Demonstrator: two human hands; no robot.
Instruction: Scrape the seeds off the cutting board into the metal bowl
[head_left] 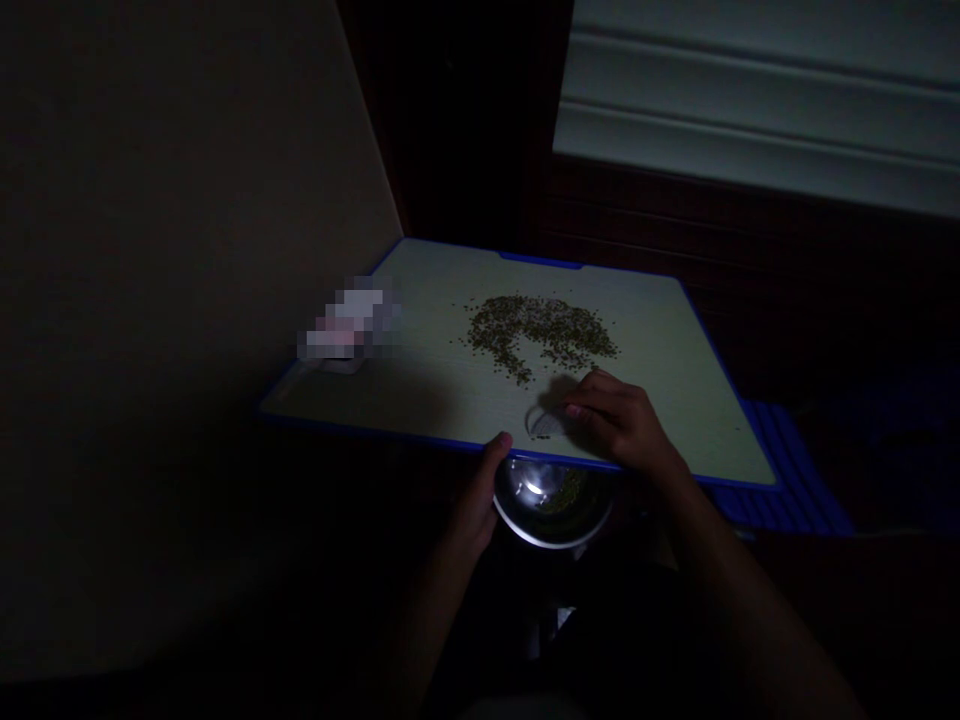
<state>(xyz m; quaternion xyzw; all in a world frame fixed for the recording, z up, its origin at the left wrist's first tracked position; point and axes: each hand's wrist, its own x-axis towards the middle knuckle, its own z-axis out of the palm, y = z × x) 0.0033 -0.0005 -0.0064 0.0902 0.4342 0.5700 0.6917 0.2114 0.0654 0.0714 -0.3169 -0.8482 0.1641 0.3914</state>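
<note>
Small greenish-brown seeds or beans (540,322) lie scattered on a pale board (435,330) with a blue rim. My left hand (480,500) grips the board's front edge, its thumb on top and its other fingers mostly hidden below. Near that edge, my right hand (622,418) pinches a thin, rounded, see-through piece (546,422); its exact kind is unclear. A few grains lie at its lower edge. Under the front edge is a shiny metal bowl (555,540), partly covered by the board, with greenish grains inside.
A blurred-out pale object (345,335) rests at the board's left side. A plain wall (187,250) rises on the left. Blue ribbed material (787,470) shows beyond the right edge, and pale horizontal panels (750,90) stand at the back. The room is very dark.
</note>
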